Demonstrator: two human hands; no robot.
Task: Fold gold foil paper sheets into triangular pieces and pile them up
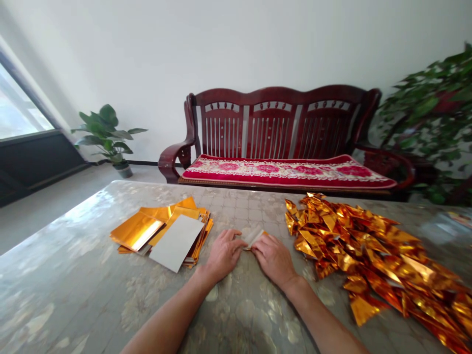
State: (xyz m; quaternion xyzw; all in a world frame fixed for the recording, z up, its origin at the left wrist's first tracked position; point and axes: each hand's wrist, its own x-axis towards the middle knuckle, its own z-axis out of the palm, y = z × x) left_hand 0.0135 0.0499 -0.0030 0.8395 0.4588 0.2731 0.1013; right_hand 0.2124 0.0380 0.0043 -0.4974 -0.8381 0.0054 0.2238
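Between my hands, low over the table, is a small folded sheet of foil paper [253, 236], its pale side mostly facing up and a bit of gold showing at the right. My left hand [225, 251] pinches its left end with closed fingers. At its right end, my right hand [273, 258] grips it with the fingers bent. A loose stack of flat gold foil paper sheets [138, 228] lies to the left of my left hand, with one sheet [177, 243] grey side up on top. Right of my right hand spreads a large heap of folded gold foil pieces [354, 241].
A patterned grey cloth [147, 305] covers the table. Clear plastic [446, 226] lies at the right edge. Beyond stand a dark red wooden bench [273, 128] with a red floral cushion [287, 170], a potted plant [106, 135] and a leafy plant [435, 118].
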